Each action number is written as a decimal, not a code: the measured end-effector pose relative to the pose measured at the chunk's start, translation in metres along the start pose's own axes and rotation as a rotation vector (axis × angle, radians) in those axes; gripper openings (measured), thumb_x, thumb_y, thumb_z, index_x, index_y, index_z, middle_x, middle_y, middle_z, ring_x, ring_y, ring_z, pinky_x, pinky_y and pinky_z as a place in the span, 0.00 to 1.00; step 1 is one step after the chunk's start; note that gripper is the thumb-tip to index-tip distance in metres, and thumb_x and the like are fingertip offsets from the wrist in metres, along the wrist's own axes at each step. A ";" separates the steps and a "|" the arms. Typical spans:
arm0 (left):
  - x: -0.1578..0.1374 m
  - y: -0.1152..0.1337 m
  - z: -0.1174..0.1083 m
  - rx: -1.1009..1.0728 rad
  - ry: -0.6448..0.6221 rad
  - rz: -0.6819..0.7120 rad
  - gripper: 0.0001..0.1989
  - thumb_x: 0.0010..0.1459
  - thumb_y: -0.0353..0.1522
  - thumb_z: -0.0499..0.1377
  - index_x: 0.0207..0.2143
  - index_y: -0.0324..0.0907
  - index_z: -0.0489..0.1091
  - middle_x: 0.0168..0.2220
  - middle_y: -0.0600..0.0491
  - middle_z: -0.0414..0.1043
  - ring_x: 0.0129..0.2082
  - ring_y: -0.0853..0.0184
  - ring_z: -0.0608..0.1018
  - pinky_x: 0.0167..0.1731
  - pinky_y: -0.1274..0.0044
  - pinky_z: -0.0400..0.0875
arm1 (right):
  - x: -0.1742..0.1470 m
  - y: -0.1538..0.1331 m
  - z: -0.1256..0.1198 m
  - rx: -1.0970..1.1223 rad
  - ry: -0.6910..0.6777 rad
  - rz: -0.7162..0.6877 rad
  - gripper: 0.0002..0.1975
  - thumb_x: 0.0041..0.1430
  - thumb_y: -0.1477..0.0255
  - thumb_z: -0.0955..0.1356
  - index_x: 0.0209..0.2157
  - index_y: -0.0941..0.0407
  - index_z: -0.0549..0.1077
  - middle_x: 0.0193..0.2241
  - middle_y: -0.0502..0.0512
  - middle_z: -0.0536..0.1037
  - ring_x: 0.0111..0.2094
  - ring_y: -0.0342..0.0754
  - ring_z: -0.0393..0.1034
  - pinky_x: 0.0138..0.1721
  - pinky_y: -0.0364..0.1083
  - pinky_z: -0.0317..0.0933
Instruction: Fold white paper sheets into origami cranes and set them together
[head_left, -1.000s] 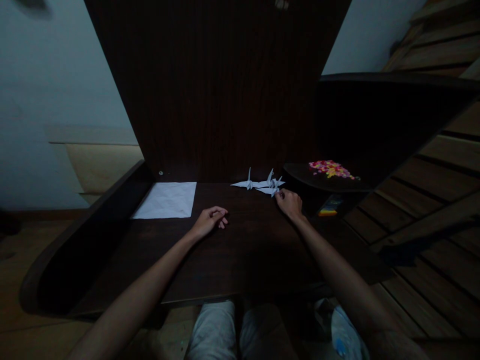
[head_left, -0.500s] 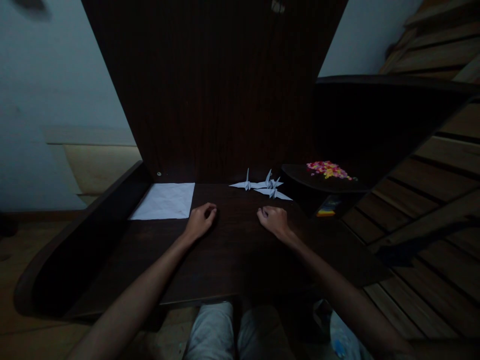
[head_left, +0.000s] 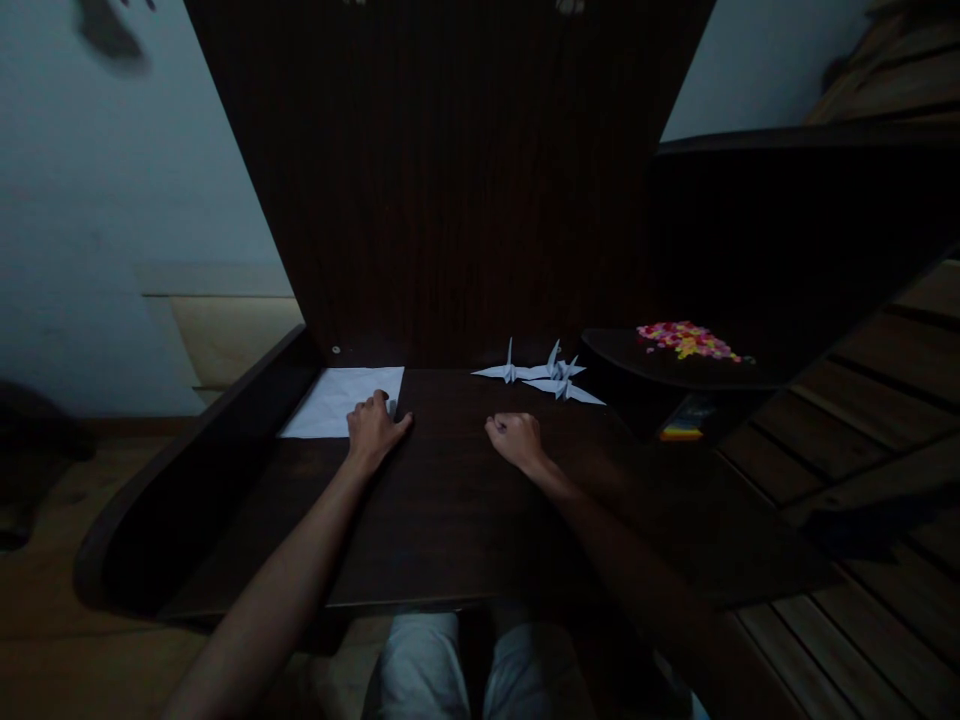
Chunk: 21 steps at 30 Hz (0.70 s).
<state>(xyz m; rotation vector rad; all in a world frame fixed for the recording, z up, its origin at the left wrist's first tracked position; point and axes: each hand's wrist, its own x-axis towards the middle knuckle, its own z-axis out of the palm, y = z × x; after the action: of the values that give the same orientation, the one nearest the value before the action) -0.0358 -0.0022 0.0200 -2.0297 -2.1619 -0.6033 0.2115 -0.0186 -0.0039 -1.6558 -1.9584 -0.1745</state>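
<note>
My left hand [head_left: 373, 432] reaches over the right part of a white paper sheet [head_left: 322, 405], thumb and fingers apart, holding nothing. Whether its fingertips touch the paper I cannot tell. My right hand [head_left: 516, 438] rests on the dark wooden desk [head_left: 442, 500] with its fingers curled in, and I see nothing in it. Several white origami cranes [head_left: 564, 388] sit close together behind the right hand, near the back panel, with pointed wings spread.
At the right, a raised corner shelf [head_left: 611, 350] bears a pile of small pink, red and yellow pieces [head_left: 686, 338]. Below it stands a dark item with a rainbow-coloured edge [head_left: 681, 434]. A curved side panel [head_left: 112, 560] bounds the desk on the left.
My left hand has moved left onto the paper and its fingers have spread. My right hand has shifted left, fingers still curled. The camera view has turned slightly left.
</note>
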 end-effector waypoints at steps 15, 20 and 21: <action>0.004 -0.004 -0.004 0.131 -0.086 -0.035 0.22 0.59 0.38 0.44 0.37 0.34 0.74 0.35 0.37 0.76 0.36 0.53 0.78 0.32 0.70 0.68 | -0.005 -0.001 0.001 0.121 0.032 -0.001 0.18 0.55 0.70 0.63 0.13 0.57 0.69 0.14 0.51 0.72 0.17 0.40 0.60 0.24 0.42 0.44; 0.006 -0.006 -0.004 0.077 -0.080 -0.081 0.22 0.58 0.38 0.45 0.37 0.35 0.76 0.35 0.37 0.77 0.36 0.52 0.78 0.33 0.70 0.68 | -0.005 -0.002 0.001 0.139 0.041 0.005 0.18 0.54 0.70 0.64 0.13 0.57 0.69 0.14 0.52 0.72 0.17 0.40 0.61 0.23 0.42 0.45; 0.006 -0.006 -0.005 0.048 -0.083 -0.104 0.21 0.58 0.39 0.46 0.37 0.36 0.76 0.35 0.38 0.77 0.37 0.52 0.78 0.33 0.70 0.69 | -0.004 -0.002 0.001 0.139 0.043 0.003 0.18 0.54 0.70 0.64 0.13 0.57 0.69 0.14 0.52 0.72 0.17 0.40 0.61 0.23 0.42 0.45</action>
<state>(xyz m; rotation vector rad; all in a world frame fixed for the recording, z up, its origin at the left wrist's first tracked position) -0.0431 0.0015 0.0255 -1.9609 -2.3177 -0.4816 0.2099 -0.0223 -0.0065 -1.5534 -1.8913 -0.0700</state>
